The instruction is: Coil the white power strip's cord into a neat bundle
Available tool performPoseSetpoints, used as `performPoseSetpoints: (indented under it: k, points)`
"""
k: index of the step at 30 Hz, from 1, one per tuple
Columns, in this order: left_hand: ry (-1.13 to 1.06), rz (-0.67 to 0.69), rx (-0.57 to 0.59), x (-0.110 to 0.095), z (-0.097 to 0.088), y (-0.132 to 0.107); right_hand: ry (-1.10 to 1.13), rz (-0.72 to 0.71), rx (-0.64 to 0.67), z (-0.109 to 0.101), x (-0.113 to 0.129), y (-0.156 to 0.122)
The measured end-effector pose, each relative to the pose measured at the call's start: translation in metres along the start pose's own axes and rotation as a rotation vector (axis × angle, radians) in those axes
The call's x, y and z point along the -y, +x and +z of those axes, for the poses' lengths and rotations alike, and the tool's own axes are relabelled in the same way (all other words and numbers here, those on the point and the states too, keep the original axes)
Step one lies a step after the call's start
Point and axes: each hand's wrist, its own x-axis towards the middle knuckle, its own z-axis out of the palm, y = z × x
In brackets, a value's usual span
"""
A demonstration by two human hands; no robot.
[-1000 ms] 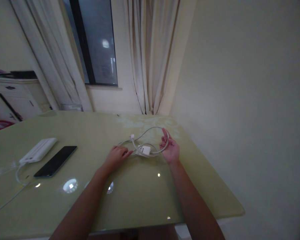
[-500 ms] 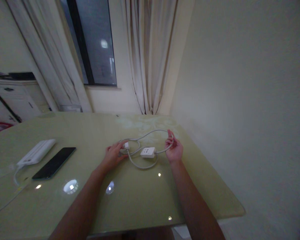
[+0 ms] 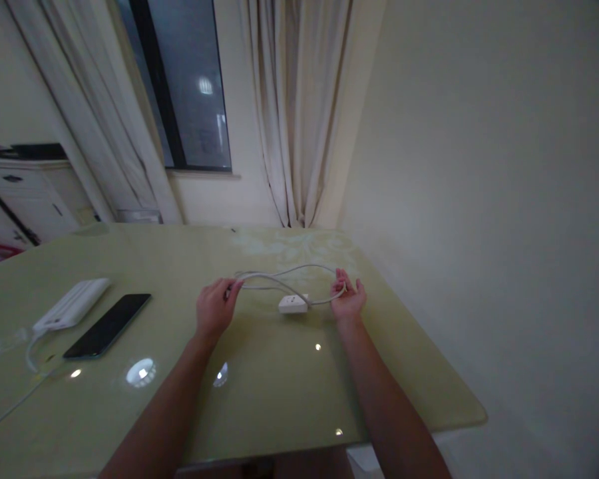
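A white socket block (image 3: pixel 293 305) lies on the table with its outlets facing up. Its white power cord (image 3: pixel 271 275) runs in loose loops between my hands. My left hand (image 3: pixel 215 307) is left of the block, fingers pinched round the looped cord. The plug does not show now; my left hand may cover it. To the right of the block, my right hand (image 3: pixel 348 299) is turned palm up, its partly curled fingers holding the cord where it bends back.
A black phone (image 3: pixel 108 326) and a white power bank (image 3: pixel 72 304) with a cable (image 3: pixel 17 404) lie on the left of the glossy green table (image 3: pixel 259 412). A wall (image 3: pixel 479 199) borders the right side. Curtains (image 3: pixel 299 113) and a window stand behind.
My left hand has shifted slightly left and closed round the cord, lifting its loops off the table. The white plug beside it is no longer visible. My right hand keeps nearly the same place.
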Motion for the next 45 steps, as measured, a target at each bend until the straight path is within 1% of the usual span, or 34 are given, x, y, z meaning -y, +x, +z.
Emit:
performPoseSetpoints:
  k: [2,4,6,8,10,12,14,16,18,21,25,29,33,36,37,38,40,42,43,45]
  points:
    - [0.07,-0.088,0.023,0.001,-0.001,0.003,-0.064,0.012,-0.003,-0.001,0.001,0.002]
    - [0.123,-0.151,0.047,0.004,-0.002,0.006,-0.16,0.045,-0.035,0.0,0.0,0.004]
    - [0.1,-0.13,0.103,0.005,-0.003,0.007,-0.247,0.062,-0.088,0.002,-0.004,0.004]
    - [0.024,-0.009,0.208,0.003,-0.001,0.006,-0.318,0.026,-0.133,0.003,-0.01,0.004]
    - [-0.05,0.157,0.352,-0.006,0.004,0.001,-0.371,-0.033,-0.15,0.004,-0.019,0.003]
    - [-0.111,0.327,0.513,-0.021,0.011,-0.006,-0.399,-0.08,-0.151,0.005,-0.027,0.002]
    - [-0.142,0.463,0.644,-0.037,0.018,-0.014,-0.408,-0.103,-0.132,0.007,-0.033,-0.001]
    - [-0.141,0.526,0.727,-0.05,0.023,-0.021,-0.417,-0.113,-0.105,0.01,-0.036,-0.004]
    - [-0.12,0.495,0.768,-0.056,0.024,-0.024,-0.405,-0.078,-0.047,0.015,-0.036,-0.009]
    - [-0.048,0.349,0.766,-0.051,0.02,-0.021,-0.323,0.027,0.097,0.025,-0.031,-0.019]
    - [0.154,0.153,0.678,-0.036,0.017,-0.013,-0.222,0.137,0.257,0.034,-0.019,-0.028]
    - [0.258,0.024,0.586,-0.021,0.018,-0.009,-0.07,0.206,0.33,0.033,-0.003,-0.028]
    - [0.354,-0.129,0.468,-0.004,0.014,-0.007,0.145,0.178,0.35,0.022,0.02,-0.021]
    - [0.444,-0.232,0.356,0.011,0.007,-0.007,0.218,0.124,0.304,0.015,0.037,-0.013]
    - [0.468,-0.252,0.327,0.015,0.006,-0.007,0.186,0.104,0.268,0.013,0.041,-0.009]
    - [0.483,-0.257,0.308,0.018,0.005,-0.007,0.098,0.079,0.21,0.012,0.042,-0.006]
    - [0.475,-0.214,0.298,0.019,0.006,-0.008,-0.166,0.018,0.061,0.011,0.038,0.0]
    - [0.407,-0.122,0.331,0.015,0.011,-0.009,-0.375,-0.041,-0.066,0.01,0.028,0.004]
    - [0.354,-0.077,0.359,0.012,0.014,-0.009,-0.433,-0.068,-0.103,0.009,0.022,0.005]
    - [0.244,-0.025,0.413,0.005,0.021,-0.01,-0.532,-0.122,-0.114,0.008,0.012,0.005]
